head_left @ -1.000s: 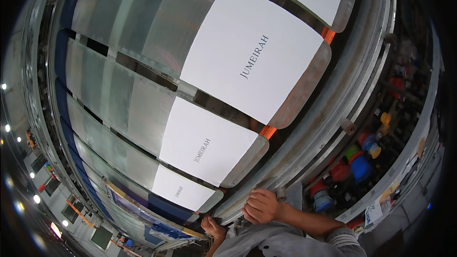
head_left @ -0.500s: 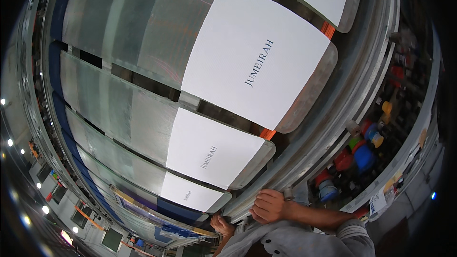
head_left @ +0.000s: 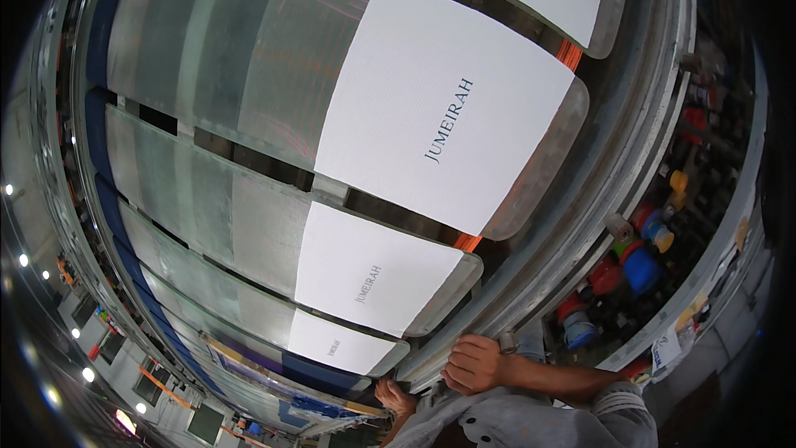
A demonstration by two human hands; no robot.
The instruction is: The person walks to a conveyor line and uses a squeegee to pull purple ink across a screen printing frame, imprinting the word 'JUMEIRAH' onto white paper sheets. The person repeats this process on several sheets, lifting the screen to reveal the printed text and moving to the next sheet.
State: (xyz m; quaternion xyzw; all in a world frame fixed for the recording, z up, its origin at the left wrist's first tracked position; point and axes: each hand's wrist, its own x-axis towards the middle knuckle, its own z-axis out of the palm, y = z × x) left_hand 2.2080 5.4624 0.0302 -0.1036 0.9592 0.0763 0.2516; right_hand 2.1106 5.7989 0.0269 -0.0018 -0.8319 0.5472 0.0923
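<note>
White printed sheets [head_left: 390, 75] lie in a row on long glassy pallets [head_left: 157, 33], each sheet carrying small dark lettering. Along the pallets' near ends runs a long metal rail [head_left: 572, 224]. My right hand [head_left: 474, 363] is closed over this rail at the lower middle, fingers curled down, beside a small round knob [head_left: 507, 343]. To its left, my left hand [head_left: 396, 396] rests by the end of a screen-printing frame [head_left: 290, 382] and the pallet corners. Its fingers look loosely apart, partly hidden, with nothing visible in them.
Colourful containers [head_left: 638, 270] in red, blue and yellow stand on a lower shelf beyond the rail at right. Dark blue pads [head_left: 103, 50] line the pallets' far ends. Orange strips [head_left: 570, 55] show in the gaps. Metal rails [head_left: 62, 158] run along the far left.
The whole view has shifted slightly, so the sheets and hands appear a little lower. My hands keep their places at the rail and near the frame's end.
</note>
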